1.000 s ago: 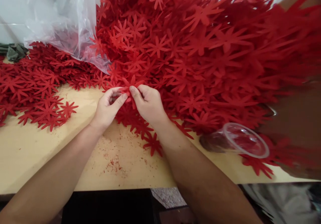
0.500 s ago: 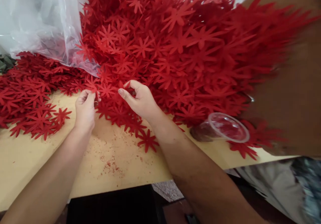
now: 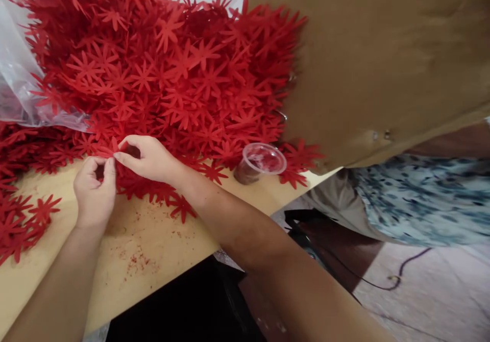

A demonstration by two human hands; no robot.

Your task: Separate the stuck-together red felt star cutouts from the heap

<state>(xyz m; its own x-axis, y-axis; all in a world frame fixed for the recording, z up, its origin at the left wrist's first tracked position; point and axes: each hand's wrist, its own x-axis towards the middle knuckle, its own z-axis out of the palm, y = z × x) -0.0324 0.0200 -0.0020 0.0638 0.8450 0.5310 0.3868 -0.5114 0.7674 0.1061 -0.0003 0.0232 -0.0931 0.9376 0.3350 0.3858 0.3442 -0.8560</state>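
My left hand (image 3: 95,191) is closed in a pinch, thumb against forefinger, on the edge of a red flower-shaped cutout (image 3: 104,149) with narrow petals. Close by on its right, my right hand (image 3: 150,159) curls thumb and forefinger together at the same cutout; the exact contact is partly hidden. Behind both hands rises a big heap of similar red flower cutouts (image 3: 191,81). One loose cutout (image 3: 182,207) lies below the right wrist.
A clear plastic cup (image 3: 248,171) stands right of the heap. A brown cardboard panel (image 3: 375,61) borders the right side, with a person in patterned clothing (image 3: 417,199) beyond. Clear plastic sheeting (image 3: 23,76) hangs at left. Red crumbs (image 3: 140,264) dot the pale tabletop (image 3: 164,252).
The view has swung right, so the heap and cup appear further left and more cardboard shows. My right hand has come in to meet my left at the cutout.
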